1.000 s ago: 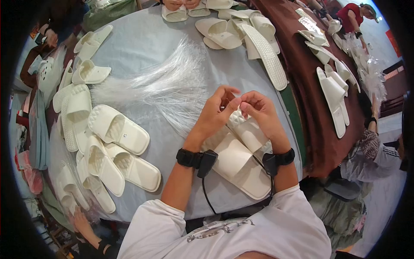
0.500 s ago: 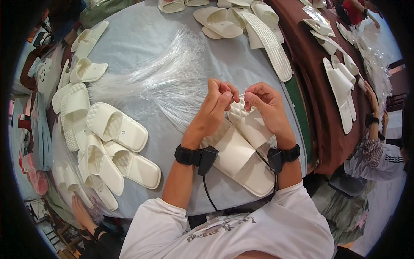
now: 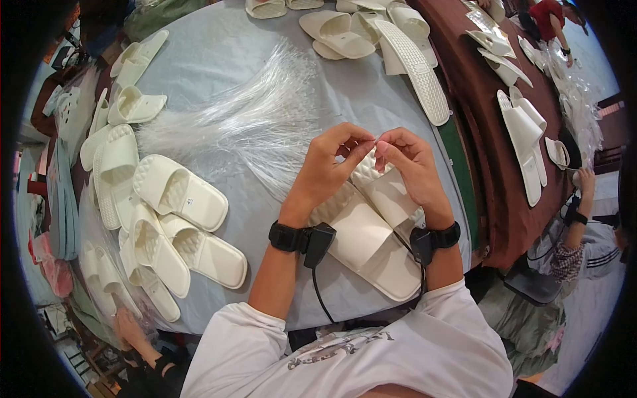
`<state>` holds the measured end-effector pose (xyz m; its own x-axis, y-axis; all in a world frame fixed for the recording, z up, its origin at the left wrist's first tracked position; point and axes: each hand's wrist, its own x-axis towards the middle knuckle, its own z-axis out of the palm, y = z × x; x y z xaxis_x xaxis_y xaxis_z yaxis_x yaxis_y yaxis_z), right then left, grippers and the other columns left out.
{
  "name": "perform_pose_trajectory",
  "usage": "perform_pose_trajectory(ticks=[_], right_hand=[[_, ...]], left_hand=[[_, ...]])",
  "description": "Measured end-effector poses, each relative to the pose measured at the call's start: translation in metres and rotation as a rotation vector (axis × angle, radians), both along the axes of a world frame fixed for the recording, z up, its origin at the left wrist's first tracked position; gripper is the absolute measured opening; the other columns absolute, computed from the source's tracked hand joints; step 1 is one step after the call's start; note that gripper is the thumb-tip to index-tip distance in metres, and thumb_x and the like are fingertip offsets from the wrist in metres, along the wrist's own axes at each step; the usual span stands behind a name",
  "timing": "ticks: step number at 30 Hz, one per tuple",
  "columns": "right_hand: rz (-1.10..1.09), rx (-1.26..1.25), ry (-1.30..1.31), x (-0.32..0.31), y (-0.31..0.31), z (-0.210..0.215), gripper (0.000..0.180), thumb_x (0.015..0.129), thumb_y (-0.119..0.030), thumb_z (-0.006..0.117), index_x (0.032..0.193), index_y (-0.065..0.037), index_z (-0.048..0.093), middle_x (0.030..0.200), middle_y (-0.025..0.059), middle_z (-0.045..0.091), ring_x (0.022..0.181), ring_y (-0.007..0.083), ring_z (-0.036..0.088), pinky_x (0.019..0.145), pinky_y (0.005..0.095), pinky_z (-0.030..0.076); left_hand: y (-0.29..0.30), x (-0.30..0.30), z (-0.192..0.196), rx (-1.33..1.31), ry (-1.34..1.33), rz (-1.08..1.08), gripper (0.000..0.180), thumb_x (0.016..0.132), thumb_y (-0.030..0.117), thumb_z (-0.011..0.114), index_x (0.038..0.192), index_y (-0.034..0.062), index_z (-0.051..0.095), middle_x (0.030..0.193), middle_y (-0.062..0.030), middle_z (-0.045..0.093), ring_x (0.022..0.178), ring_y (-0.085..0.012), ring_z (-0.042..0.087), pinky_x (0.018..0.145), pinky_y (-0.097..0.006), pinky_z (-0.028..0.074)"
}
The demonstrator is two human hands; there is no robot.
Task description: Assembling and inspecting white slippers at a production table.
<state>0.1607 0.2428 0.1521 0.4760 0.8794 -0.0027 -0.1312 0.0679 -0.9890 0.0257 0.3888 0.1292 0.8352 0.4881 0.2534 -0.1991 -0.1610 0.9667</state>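
Note:
Above a pair of cream slide slippers (image 3: 361, 235) lying on the table, my two hands meet at the fingertips. My left hand (image 3: 332, 162) is closed in a pinch, thumb against forefinger. My right hand (image 3: 410, 162) pinches too, its fingertips touching or nearly touching the left ones. Whatever lies between them is too small or thin to make out. Beyond my left hand a loose bundle of clear plastic strands (image 3: 232, 116) spreads over the cloth.
Several cream slippers (image 3: 186, 192) lie in a heap on the left, and more slippers (image 3: 338, 33) at the far side. The grey-blue tablecloth (image 3: 265, 265) ends at a brown-covered table (image 3: 464, 132) on the right. Other people's hands (image 3: 133, 331) work at both sides.
My left hand has shifted right and its fingertips have come up to the right hand's, closing the gap. My right hand and the slippers beneath stay about where they were.

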Motion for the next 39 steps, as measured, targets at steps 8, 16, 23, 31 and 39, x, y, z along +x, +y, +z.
perform_pose_trajectory(ticks=[8, 16, 23, 31, 39], right_hand=[[-0.002, 0.0, 0.016, 0.0023, -0.0006, -0.0017, 0.012, 0.102, -0.01, 0.067, 0.106, 0.001, 0.068, 0.088, 0.0034, 0.068, 0.08, 0.0105, 0.063, 0.074, 0.0253, 0.049], [-0.008, -0.013, -0.002, 0.0011, -0.0008, -0.0015, 0.011, 0.101, -0.01, 0.067, 0.104, 0.001, 0.067, 0.086, 0.0031, 0.067, 0.079, 0.0105, 0.062, 0.074, 0.0252, 0.049], [0.002, -0.014, -0.009, 0.0023, -0.0018, -0.0026, 0.01, 0.101, -0.01, 0.066, 0.103, 0.0, 0.066, 0.085, 0.0028, 0.067, 0.079, 0.0103, 0.062, 0.074, 0.0248, 0.049], [-0.001, -0.007, -0.009, 0.0035, -0.0016, -0.0033, 0.011, 0.101, -0.01, 0.066, 0.103, 0.001, 0.066, 0.086, 0.003, 0.067, 0.079, 0.011, 0.063, 0.074, 0.025, 0.049], [0.004, -0.005, 0.001, 0.0035, -0.0016, -0.0055, 0.01, 0.101, -0.009, 0.065, 0.103, 0.001, 0.066, 0.087, 0.0034, 0.066, 0.079, 0.0114, 0.063, 0.074, 0.026, 0.05]], left_hand=[[0.0002, -0.0003, 0.0038, 0.048, 0.014, 0.006, 0.013, 0.096, 0.003, 0.073, 0.108, 0.0005, 0.072, 0.099, -0.0049, 0.072, 0.092, -0.0116, 0.069, 0.08, -0.027, 0.057], [-0.002, 0.002, -0.0018, 0.051, -0.065, 0.043, 0.013, 0.093, 0.005, 0.075, 0.105, 0.0001, 0.073, 0.091, -0.0072, 0.072, 0.073, -0.0125, 0.064, 0.067, -0.028, 0.052], [-0.0027, 0.0015, 0.0009, 0.062, -0.052, 0.04, 0.013, 0.093, 0.004, 0.075, 0.106, -0.0002, 0.073, 0.092, -0.0076, 0.072, 0.073, -0.0126, 0.064, 0.068, -0.028, 0.053], [-0.002, 0.0024, -0.0003, 0.053, -0.059, 0.036, 0.014, 0.093, 0.004, 0.075, 0.106, -0.0003, 0.073, 0.091, -0.0077, 0.072, 0.073, -0.0125, 0.064, 0.068, -0.028, 0.053], [0.001, -0.001, 0.0013, 0.083, 0.005, 0.001, 0.013, 0.095, 0.004, 0.074, 0.108, 0.0013, 0.073, 0.097, -0.0048, 0.072, 0.086, -0.0105, 0.068, 0.074, -0.026, 0.054]])
